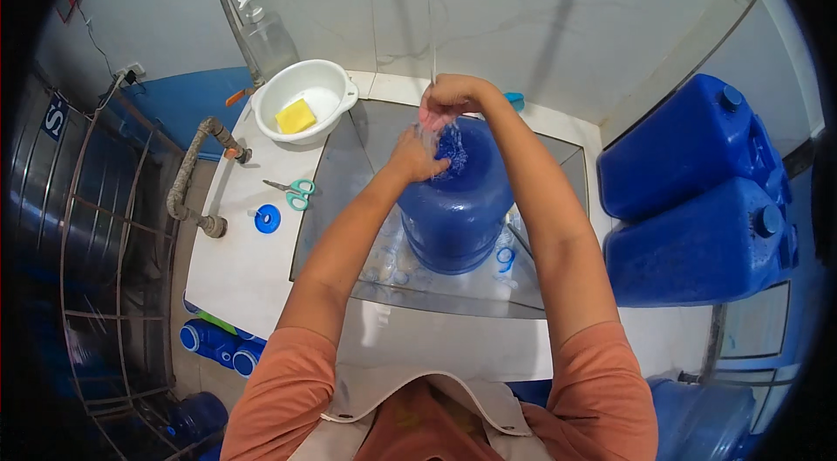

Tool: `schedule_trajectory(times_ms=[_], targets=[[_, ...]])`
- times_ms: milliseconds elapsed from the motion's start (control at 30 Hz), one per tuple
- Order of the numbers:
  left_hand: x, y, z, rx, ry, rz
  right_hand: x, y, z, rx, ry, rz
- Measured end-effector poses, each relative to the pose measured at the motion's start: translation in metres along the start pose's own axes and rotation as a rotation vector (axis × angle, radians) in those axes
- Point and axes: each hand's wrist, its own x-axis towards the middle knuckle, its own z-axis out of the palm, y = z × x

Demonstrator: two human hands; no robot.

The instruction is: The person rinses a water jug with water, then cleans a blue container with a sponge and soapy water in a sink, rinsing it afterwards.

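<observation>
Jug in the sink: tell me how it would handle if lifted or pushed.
The jug would probably be slippery, since water is splashing on its smooth, shiny top. It looks fairly stiff, standing without sagging, so it should mostly keep its shape when gripped. With its round sides, it would likely roll if laid over.

The person wears a rust-orange short-sleeved top (602, 387) beneath a cream, curved-edged bib (370, 387).

a dark blue label (55, 116) with white lettering stands on the shiny metal tank (39, 208) at far left.
</observation>
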Motion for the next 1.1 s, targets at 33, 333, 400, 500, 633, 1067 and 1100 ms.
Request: schedule_trajectory(times_ms=[33,333,400,500,633,1067,1100], targets=[[-0.005,0.018,-0.007,0.066,0.071,-0.090,-0.006,0.005,-0.006,-0.003,0.025,0.008],[-0.018,0.029,-0.005,0.052,0.126,-0.051,-0.003,0.004,-0.004,-0.060,0.027,0.003],[-0.019,0.016,-0.016,-0.065,0.126,0.256,-0.001,0.005,-0.004,-0.054,0.044,-0.024],[-0.039,0.072,-0.042,0.113,0.179,-0.317,-0.012,0.013,-0.009,-0.074,0.103,-0.039],[-0.023,0.069,-0.026,0.004,0.132,-0.276,-0.010,0.009,-0.009,-0.058,0.063,0.005],[-0.017,0.033,-0.014,-0.059,0.110,0.034,-0.007,0.005,0.003,-0.155,0.094,-0.068],[-0.013,0.018,-0.008,-0.092,0.163,0.249,-0.007,0.003,0.004,-0.163,0.073,-0.070]])
